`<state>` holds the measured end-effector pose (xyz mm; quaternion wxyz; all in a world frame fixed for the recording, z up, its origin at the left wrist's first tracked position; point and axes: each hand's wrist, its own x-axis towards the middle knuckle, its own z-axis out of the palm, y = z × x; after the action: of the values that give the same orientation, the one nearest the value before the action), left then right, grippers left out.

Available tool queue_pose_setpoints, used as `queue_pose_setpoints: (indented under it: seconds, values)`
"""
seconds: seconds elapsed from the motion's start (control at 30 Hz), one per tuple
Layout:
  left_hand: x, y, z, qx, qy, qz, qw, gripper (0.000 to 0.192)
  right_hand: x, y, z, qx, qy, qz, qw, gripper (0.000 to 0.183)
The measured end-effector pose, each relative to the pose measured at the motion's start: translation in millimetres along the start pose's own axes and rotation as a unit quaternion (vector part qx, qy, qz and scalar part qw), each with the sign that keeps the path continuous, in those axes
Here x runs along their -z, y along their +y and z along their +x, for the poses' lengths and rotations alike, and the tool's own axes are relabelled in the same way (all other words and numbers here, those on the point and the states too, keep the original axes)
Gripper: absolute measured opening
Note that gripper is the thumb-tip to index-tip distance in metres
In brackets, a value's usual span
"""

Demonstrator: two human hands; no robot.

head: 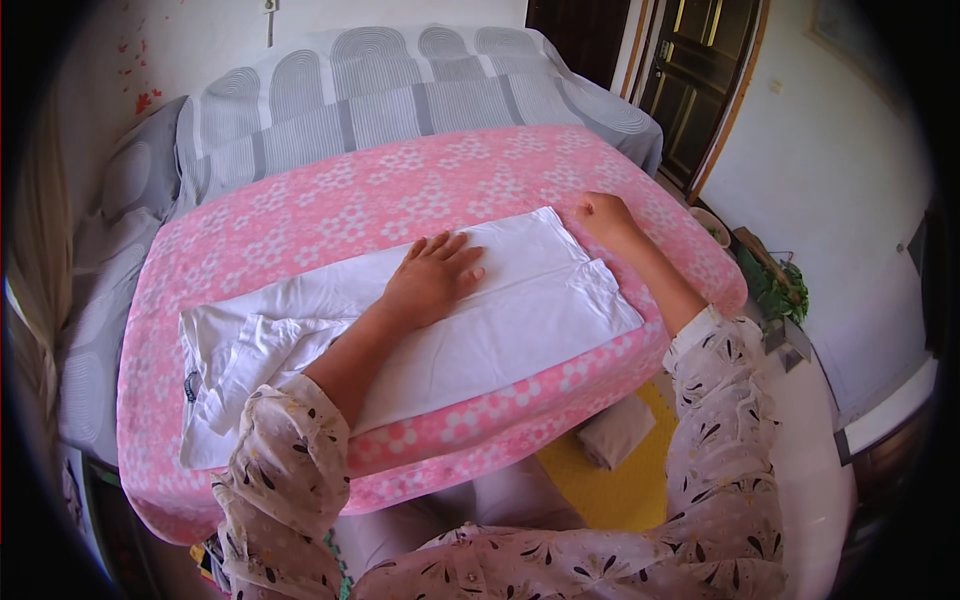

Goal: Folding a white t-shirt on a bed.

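Observation:
A white shirt, folded into a long strip, lies across a pink flowered blanket. My left hand rests palm down on the middle of the shirt, its fingers spread. Just past the shirt's right end, my right hand is over the blanket with its fingers curled in, and no cloth shows in it. The shirt's left end is rumpled, with a small dark neck label. Some bunched cloth shows near the right end. My left forearm hides part of the shirt.
A sofa under a grey patterned cover stands behind the blanket. On the right are a dark door and a leafy green plant. A folded light cloth lies on a yellow mat beside my legs.

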<state>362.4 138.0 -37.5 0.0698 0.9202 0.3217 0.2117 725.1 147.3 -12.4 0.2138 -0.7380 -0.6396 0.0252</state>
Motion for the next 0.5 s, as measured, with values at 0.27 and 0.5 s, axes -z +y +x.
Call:
queue_pose_setpoints:
  seconds: [0.27, 0.5]
  values:
    - [2, 31, -11, -0.075, 0.016, 0.023, 0.997, 0.044, 11, -22, -42, -0.002, -0.112, 0.001, 0.994, 0.043]
    - [3, 38, -18, -0.066, -0.045, 0.033, 0.996, 0.046, 5, -15, -39, 0.015, -0.088, 0.015, 0.996, 0.035]
